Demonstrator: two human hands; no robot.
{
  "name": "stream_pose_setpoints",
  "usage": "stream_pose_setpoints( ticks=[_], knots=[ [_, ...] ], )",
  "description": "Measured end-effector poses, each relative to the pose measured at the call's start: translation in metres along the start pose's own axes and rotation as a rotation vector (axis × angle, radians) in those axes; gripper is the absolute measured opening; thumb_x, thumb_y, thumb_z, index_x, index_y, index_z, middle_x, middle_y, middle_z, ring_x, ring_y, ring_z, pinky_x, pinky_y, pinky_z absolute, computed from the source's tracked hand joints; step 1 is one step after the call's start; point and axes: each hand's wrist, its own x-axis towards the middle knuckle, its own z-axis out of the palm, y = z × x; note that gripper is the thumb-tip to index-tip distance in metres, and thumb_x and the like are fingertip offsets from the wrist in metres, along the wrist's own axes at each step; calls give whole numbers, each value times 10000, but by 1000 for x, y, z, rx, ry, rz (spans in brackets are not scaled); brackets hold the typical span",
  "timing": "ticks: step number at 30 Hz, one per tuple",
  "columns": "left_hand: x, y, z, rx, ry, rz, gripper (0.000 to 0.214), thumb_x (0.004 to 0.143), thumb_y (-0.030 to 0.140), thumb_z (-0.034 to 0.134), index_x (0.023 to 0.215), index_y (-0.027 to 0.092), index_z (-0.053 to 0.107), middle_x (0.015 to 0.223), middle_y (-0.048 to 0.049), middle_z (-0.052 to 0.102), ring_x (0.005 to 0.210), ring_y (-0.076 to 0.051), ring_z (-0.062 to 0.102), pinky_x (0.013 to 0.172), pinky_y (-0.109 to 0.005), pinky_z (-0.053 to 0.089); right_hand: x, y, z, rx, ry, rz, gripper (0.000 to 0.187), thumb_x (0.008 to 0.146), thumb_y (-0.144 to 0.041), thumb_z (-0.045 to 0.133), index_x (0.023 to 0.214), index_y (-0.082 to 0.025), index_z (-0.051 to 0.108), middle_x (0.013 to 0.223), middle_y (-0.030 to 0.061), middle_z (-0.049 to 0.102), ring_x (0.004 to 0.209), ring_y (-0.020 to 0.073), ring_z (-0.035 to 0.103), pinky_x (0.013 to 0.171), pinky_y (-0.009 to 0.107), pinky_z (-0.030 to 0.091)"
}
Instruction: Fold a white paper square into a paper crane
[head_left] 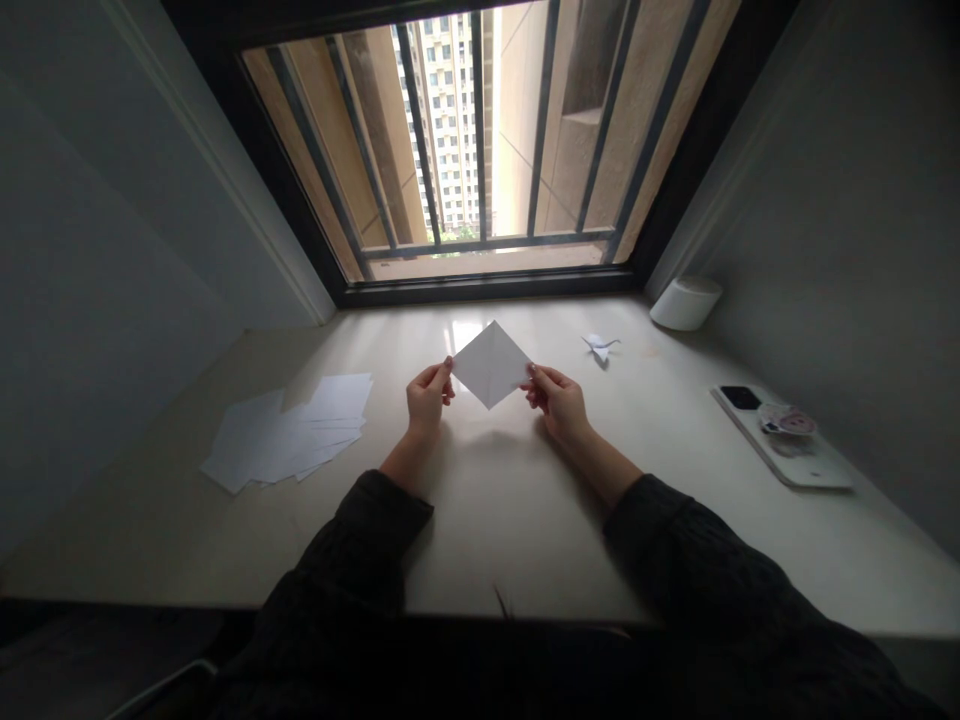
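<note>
A small white paper square (491, 364) is held up over the table, turned like a diamond with a faint crease across it. My left hand (429, 394) pinches its left corner. Its right corner sits between the fingertips of my right hand (556, 403). Both hands hover just above the pale tabletop (495, 500), near its middle, with dark sleeves reaching back toward me.
A fanned stack of white sheets (289, 435) lies at the left. A small folded paper figure (600, 346) rests at the back right, near a white round object (685, 302). A phone (784, 435) lies at the right edge. A barred window (480, 150) is ahead.
</note>
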Motion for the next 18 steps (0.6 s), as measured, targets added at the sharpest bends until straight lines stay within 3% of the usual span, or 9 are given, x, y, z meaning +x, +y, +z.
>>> stream_pose_setpoints(
  ticks=[4, 9, 18],
  knots=[
    [-2, 0, 1, 16, -55, -40, 436, 645, 576, 685, 766, 159, 650, 707, -56, 667, 546, -128, 605, 437, -219, 329, 0, 0, -2, -43, -5, -29, 382, 673, -508, 703, 816, -157, 658, 782, 97, 725, 604, 159, 647, 478, 245, 490],
    [-7, 0, 3, 12, -137, -28, 425, 693, 558, 662, 840, 161, 633, 853, -115, 721, 742, -207, 692, 552, -245, 453, -3, -4, -1, -57, -11, -66, 355, 672, -489, 726, 783, -164, 636, 801, 95, 728, 695, 192, 694, 584, 286, 544],
    [-9, -2, 4, -24, -214, -2, 415, 630, 492, 751, 811, 167, 567, 805, -100, 720, 821, -241, 701, 748, -345, 514, -5, -4, 1, -63, -60, -102, 360, 664, -487, 738, 809, -173, 638, 785, 76, 722, 754, 210, 704, 690, 342, 569]
  ],
)
